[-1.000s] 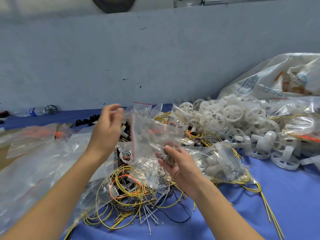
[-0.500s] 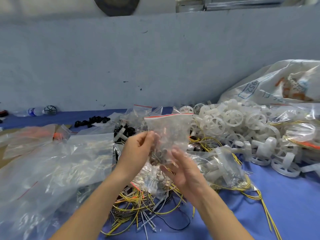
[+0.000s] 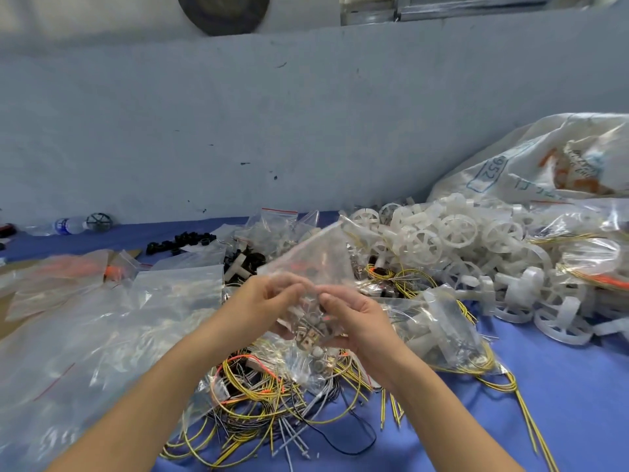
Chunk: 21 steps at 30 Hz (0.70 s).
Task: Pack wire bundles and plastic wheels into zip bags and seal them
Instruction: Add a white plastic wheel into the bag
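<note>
Midway: left hand (image 3: 269, 301), right hand (image 3: 359, 318) pinch part-filled zip bag (image 3: 313, 260), seal apparently open; near wires (image 3: 258, 413), far-right wheels (image 3: 457, 233) lie unpacked.

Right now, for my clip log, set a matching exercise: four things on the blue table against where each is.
1 small clear zip bag
2 pile of white plastic spoked wheels
3 tangle of yellow wires
4 clear plastic bottle

A far left, by the wall
B gripped by left hand and right hand
C beneath both hands
D right of both hands

Pairs: 1-B, 2-D, 3-C, 4-A
</note>
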Each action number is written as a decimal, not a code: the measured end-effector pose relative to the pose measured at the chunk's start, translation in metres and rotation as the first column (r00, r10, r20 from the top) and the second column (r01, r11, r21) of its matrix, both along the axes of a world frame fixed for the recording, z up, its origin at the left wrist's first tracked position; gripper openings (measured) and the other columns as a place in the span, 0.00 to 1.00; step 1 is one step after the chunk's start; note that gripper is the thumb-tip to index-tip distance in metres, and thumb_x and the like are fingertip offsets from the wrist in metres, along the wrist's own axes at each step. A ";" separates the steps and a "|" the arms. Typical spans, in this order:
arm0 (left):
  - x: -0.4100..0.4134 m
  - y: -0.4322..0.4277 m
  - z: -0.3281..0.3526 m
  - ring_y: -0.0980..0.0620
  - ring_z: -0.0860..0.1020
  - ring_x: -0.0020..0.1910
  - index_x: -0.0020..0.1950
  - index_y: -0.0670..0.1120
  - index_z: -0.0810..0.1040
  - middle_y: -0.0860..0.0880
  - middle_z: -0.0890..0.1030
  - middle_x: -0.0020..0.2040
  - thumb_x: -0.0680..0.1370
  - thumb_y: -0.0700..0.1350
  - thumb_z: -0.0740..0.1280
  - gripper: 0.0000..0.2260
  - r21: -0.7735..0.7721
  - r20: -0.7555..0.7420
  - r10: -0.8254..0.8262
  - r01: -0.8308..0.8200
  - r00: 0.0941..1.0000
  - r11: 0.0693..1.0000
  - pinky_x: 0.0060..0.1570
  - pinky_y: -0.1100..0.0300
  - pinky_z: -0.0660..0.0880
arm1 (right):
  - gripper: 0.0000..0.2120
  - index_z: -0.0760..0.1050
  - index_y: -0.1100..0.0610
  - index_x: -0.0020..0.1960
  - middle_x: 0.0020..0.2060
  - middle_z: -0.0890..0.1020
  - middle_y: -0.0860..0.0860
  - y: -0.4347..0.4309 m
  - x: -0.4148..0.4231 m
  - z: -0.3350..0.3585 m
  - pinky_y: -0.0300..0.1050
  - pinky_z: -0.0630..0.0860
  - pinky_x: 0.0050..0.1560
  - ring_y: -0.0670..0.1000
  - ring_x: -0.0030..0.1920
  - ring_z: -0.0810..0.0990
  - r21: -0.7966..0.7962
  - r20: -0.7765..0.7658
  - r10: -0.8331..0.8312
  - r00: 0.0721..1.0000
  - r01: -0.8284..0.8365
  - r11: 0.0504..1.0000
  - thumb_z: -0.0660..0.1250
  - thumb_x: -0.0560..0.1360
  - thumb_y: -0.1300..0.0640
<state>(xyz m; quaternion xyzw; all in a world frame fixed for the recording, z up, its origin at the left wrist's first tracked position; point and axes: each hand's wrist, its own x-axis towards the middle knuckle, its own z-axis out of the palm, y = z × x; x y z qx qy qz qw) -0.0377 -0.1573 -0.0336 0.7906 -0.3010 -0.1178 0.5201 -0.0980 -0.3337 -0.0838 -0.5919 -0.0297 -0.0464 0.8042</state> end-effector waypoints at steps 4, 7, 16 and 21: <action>-0.003 0.006 -0.003 0.47 0.83 0.36 0.53 0.54 0.84 0.48 0.84 0.45 0.79 0.42 0.67 0.09 -0.138 -0.161 0.016 -0.038 0.987 0.990 0.35 0.55 0.81 | 0.09 0.83 0.55 0.52 0.41 0.82 0.54 -0.007 -0.001 -0.002 0.48 0.83 0.36 0.52 0.35 0.82 0.152 -0.093 0.069 0.993 -0.054 0.987 0.65 0.80 0.63; -0.007 0.006 -0.008 0.47 0.84 0.48 0.58 0.54 0.81 0.48 0.84 0.54 0.77 0.38 0.69 0.13 -0.203 -0.295 0.001 -0.064 0.955 0.977 0.43 0.51 0.82 | 0.06 0.80 0.59 0.50 0.47 0.84 0.57 -0.008 0.003 -0.003 0.47 0.82 0.37 0.52 0.40 0.84 0.236 -0.126 0.041 0.991 -0.010 0.972 0.65 0.79 0.67; -0.018 -0.006 -0.031 0.52 0.80 0.35 0.52 0.42 0.82 0.42 0.83 0.45 0.79 0.35 0.65 0.07 -0.279 -0.456 0.126 -0.276 0.881 0.920 0.30 0.61 0.77 | 0.15 0.73 0.64 0.63 0.56 0.83 0.60 0.003 0.001 -0.010 0.48 0.82 0.46 0.56 0.50 0.84 0.365 -0.063 0.115 0.991 -0.084 0.927 0.66 0.78 0.61; -0.013 0.006 -0.025 0.54 0.80 0.39 0.34 0.49 0.82 0.51 0.83 0.38 0.79 0.31 0.59 0.21 -0.265 -0.150 0.234 -0.267 0.961 0.927 0.33 0.66 0.76 | 0.14 0.76 0.58 0.55 0.58 0.81 0.62 -0.009 -0.004 -0.003 0.55 0.80 0.45 0.62 0.47 0.83 0.400 -0.160 0.102 0.982 -0.030 0.916 0.70 0.70 0.59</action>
